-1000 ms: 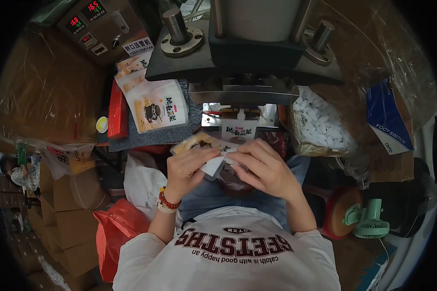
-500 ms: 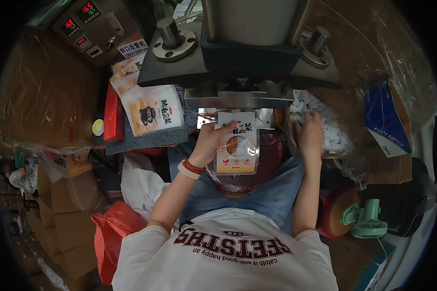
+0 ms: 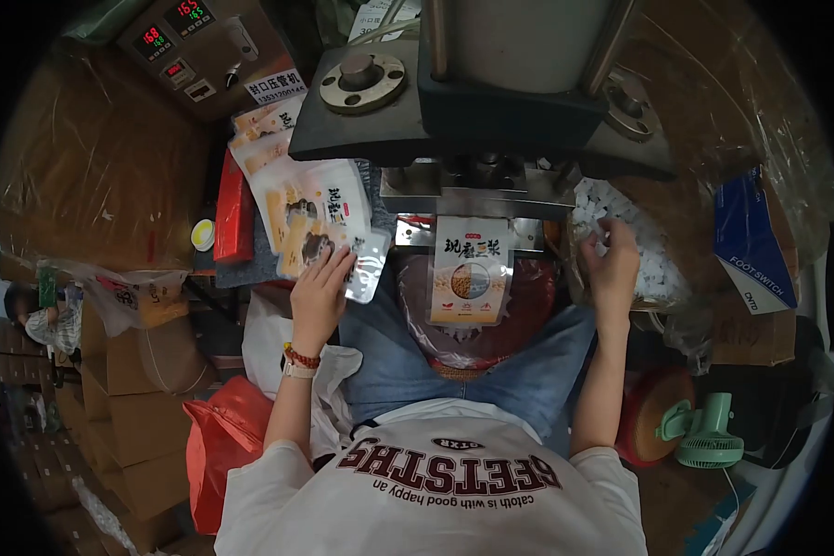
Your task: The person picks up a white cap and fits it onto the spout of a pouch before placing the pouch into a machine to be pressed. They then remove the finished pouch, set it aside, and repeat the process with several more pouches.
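Note:
My left hand (image 3: 322, 287) lies with its fingers spread flat on a printed pouch (image 3: 369, 269) at the front of the pouch pile (image 3: 338, 190) on the left. A second printed pouch (image 3: 471, 296) hangs from the press (image 3: 491, 199) at the centre, its top edge at the metal jaw, with neither hand on it. Over the box of small white pieces (image 3: 649, 264) on the right, my right hand (image 3: 612, 255) is raised with thumb and forefinger pinched together; what lies between them is too small to name.
A control box (image 3: 204, 56) with lit digits stands at the upper left. Beside the pouches is a red box (image 3: 234, 213). On the right are a blue and white carton (image 3: 752, 241) and a green fan (image 3: 711, 435). Another person (image 3: 51, 324) shows at the far left.
My left hand has let go of the central pouch and moved left onto a pouch at the pile. My right hand has lifted slightly from the white pieces, fingers pinched. The view has shifted a little.

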`<action>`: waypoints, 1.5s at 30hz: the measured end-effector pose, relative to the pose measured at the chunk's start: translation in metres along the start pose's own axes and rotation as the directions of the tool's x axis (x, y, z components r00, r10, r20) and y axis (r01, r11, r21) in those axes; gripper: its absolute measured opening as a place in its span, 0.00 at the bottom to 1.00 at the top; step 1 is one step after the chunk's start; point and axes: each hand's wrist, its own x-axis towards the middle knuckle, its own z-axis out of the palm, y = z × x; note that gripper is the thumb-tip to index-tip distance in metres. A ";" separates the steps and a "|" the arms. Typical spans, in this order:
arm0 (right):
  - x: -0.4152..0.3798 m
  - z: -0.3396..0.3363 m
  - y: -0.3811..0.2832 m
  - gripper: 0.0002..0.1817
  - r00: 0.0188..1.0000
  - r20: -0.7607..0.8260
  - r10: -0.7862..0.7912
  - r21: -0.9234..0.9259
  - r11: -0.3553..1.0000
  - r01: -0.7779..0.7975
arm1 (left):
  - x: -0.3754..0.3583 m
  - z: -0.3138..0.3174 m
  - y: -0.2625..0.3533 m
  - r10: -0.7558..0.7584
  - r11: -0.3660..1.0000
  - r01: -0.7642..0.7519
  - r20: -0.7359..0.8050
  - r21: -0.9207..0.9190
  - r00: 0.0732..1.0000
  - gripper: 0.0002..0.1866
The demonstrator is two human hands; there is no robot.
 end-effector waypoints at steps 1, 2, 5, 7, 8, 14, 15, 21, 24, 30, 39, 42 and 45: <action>0.001 -0.006 -0.008 0.11 0.997 -0.028 0.070 0.117 0.991 -0.066 | -0.001 -0.008 0.010 -0.033 0.998 0.027 -0.134 -0.048 0.990 0.28; 0.001 -0.011 -0.018 0.11 0.989 -0.048 0.140 0.235 0.964 -0.125 | -0.003 -0.013 0.018 -0.036 0.998 0.030 -0.130 -0.050 0.991 0.28; -0.014 -0.027 -0.054 0.14 0.986 0.091 0.140 0.759 0.631 -0.160 | 0.007 -0.026 0.047 -0.375 0.772 0.271 -0.067 -0.575 0.925 0.22; -0.031 -0.027 -0.086 0.21 0.990 0.142 -0.022 0.922 0.366 -0.124 | 0.017 -0.030 0.067 -0.260 0.800 0.111 -0.174 -0.590 0.950 0.22; -0.038 -0.024 -0.098 0.23 0.981 0.127 -0.146 0.943 0.325 -0.074 | 0.022 -0.033 0.076 -0.152 0.810 -0.045 -0.283 -0.585 0.947 0.22; -0.039 -0.017 -0.104 0.39 0.845 -0.017 -0.535 0.896 0.367 0.250 | 0.037 -0.055 0.107 0.053 0.731 -0.217 -0.263 -0.647 0.963 0.21; -0.039 -0.019 -0.102 0.39 0.847 -0.015 -0.532 0.896 0.369 0.247 | 0.036 -0.055 0.109 0.065 0.659 -0.191 -0.198 -0.727 0.978 0.18; -0.031 -0.019 -0.087 0.35 0.979 0.134 -0.154 0.720 0.694 0.011 | 0.050 0.002 0.126 -0.044 0.286 0.442 0.449 -0.851 0.893 0.13; -0.017 -0.035 -0.060 0.22 0.979 0.069 0.190 0.570 0.798 -0.195 | 0.071 0.010 0.136 -0.156 -0.317 0.501 0.565 -0.805 0.810 0.12; -0.006 0.009 -0.003 0.14 0.993 0.088 0.081 -0.120 0.990 -0.070 | 0.097 0.014 0.122 -0.093 -0.434 0.547 0.639 -0.716 0.763 0.16; -0.007 -0.010 0.006 0.14 0.928 0.342 0.150 -0.104 0.987 -0.121 | 0.063 -0.015 0.043 -0.291 0.928 0.321 -0.172 0.188 0.941 0.46; -0.004 -0.021 -0.012 0.14 0.976 0.151 0.160 0.285 0.938 -0.198 | 0.019 0.001 0.008 -0.015 0.999 0.013 0.039 0.049 0.999 0.38; -0.013 -0.037 -0.053 0.16 0.963 0.202 0.179 0.864 0.430 -0.261 | 0.003 -0.011 0.018 -0.122 0.969 0.112 -0.029 -0.218 0.992 0.24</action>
